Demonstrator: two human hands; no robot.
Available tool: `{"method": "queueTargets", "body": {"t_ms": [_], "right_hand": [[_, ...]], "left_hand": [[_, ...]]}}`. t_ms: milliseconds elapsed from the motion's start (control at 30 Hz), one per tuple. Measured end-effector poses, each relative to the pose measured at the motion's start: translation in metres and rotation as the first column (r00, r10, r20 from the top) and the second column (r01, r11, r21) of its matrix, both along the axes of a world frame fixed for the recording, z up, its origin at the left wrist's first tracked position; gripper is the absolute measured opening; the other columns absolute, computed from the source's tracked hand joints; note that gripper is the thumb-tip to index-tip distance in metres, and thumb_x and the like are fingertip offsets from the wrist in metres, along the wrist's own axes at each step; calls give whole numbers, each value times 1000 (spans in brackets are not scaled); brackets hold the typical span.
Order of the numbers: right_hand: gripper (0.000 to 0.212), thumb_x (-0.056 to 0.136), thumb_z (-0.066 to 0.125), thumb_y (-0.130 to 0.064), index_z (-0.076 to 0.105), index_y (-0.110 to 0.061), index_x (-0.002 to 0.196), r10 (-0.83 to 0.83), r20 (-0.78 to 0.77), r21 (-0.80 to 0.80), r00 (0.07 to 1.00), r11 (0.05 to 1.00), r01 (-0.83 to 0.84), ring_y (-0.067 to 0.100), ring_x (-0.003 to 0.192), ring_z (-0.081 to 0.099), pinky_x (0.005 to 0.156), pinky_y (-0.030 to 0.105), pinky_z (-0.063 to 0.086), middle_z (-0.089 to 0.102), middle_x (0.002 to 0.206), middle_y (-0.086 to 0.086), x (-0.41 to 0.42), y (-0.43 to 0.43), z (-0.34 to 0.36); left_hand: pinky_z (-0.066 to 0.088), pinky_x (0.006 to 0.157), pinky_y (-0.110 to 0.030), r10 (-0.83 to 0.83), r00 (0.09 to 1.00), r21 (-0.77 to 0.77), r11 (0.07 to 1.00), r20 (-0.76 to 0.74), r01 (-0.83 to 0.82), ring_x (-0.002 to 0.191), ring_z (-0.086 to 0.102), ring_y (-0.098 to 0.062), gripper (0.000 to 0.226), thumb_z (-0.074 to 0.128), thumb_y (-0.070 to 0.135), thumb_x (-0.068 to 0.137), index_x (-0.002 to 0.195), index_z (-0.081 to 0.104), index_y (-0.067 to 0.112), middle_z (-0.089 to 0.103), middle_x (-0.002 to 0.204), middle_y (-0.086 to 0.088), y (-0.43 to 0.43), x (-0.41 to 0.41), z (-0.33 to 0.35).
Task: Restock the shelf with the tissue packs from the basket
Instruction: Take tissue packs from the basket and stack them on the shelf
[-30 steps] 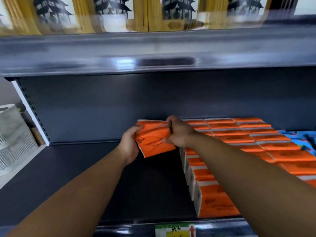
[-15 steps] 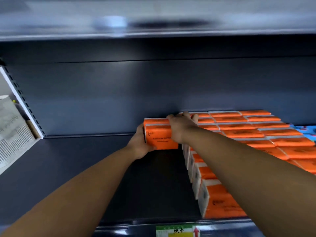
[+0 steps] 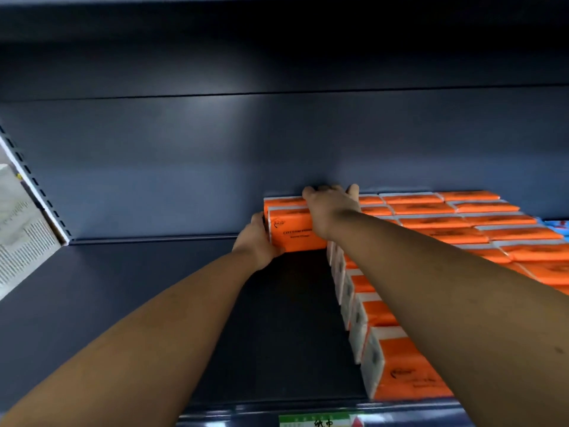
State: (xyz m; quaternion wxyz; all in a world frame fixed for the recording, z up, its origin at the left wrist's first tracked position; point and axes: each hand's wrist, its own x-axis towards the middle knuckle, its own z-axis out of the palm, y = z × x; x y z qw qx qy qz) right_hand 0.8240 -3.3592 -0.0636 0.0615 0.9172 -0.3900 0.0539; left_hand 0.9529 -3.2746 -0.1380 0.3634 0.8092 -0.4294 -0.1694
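Two orange tissue packs [image 3: 294,229] stand upright, one behind the other, at the back of the dark shelf [image 3: 147,288], left of the stocked rows of orange packs [image 3: 431,223]. My left hand [image 3: 257,241] grips the packs' left end, with the thumb under the lower front corner. My right hand [image 3: 329,208] lies over their top right, fingers curled over the rear pack by the back wall. The basket is out of view.
A column of orange packs [image 3: 397,365] runs to the front edge on the right. Blue packs [image 3: 560,226] lie at the far right. A white printed pack [image 3: 21,229] sits beyond the left upright. A price label [image 3: 320,422] marks the shelf lip.
The tilted pack held in the air has been stood upright and pushed back to the rear wall. Both hands moved back with it, and the camera came closer.
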Motion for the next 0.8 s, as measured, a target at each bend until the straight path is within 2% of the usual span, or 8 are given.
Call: {"method": "queueTargets", "body": {"t_ms": [100,167,267,367,467,533,600,800], "right_hand": [[59,84,56,-8,36,-22,138,11,48,72,999,997,-14,32,130,37,112,55,18,46,138,8,-8,5,2],[60,84,59,-15,35,-22,139,44,73,95,996,994,-51,31,132,36,113,55,20,44,140,8,-17,9,6],[63,85,62,-26,33,-23,140,93,31,61,995,994,-95,30,134,35,111,54,20,41,143,7,-33,20,12],[68,85,63,-29,29,-22,143,124,-27,7,992,992,-123,30,137,31,112,55,19,36,147,6,-49,33,22],[67,85,62,-31,29,-21,143,129,-65,-31,989,991,-132,30,136,31,111,55,21,36,146,6,-65,49,33],[67,86,61,-33,28,-21,143,123,-82,-44,989,991,-127,30,136,31,110,56,20,37,145,6,-78,61,41],[69,86,61,-37,27,-22,144,104,-87,-50,991,993,-109,30,136,31,110,56,19,37,145,6,-90,72,48],[70,86,59,-44,27,-24,145,59,-59,-83,997,995,-63,29,139,27,111,55,17,34,149,5,-135,115,70]], "left_hand": [[47,85,-30,-48,994,39,998,-97,52,106,57,-15,87,80,19,73,144,29,17,57,124,0,5,1,6],[43,86,-28,-59,992,68,995,-109,66,107,51,-12,92,77,16,77,149,20,16,53,129,-1,12,1,14],[45,94,-33,-74,996,174,983,52,64,118,49,-19,99,76,22,78,152,10,23,42,142,-7,28,1,30],[50,94,-39,-80,960,309,951,268,-7,119,50,-28,95,73,27,80,152,11,28,33,145,-11,48,-8,53],[47,98,-45,-148,850,387,919,506,-71,124,45,-30,88,70,29,81,150,15,26,36,142,-11,65,-26,75],[48,97,-45,-193,778,412,907,598,-91,124,44,-30,87,69,26,81,150,16,25,37,140,-10,78,-42,89],[48,96,-45,-219,750,418,904,624,-84,125,44,-29,88,69,24,80,150,15,26,37,141,-9,89,-54,99],[46,97,-43,-210,778,386,921,592,-45,126,44,-30,85,70,30,80,149,20,22,37,141,-10,131,-91,130]]}}
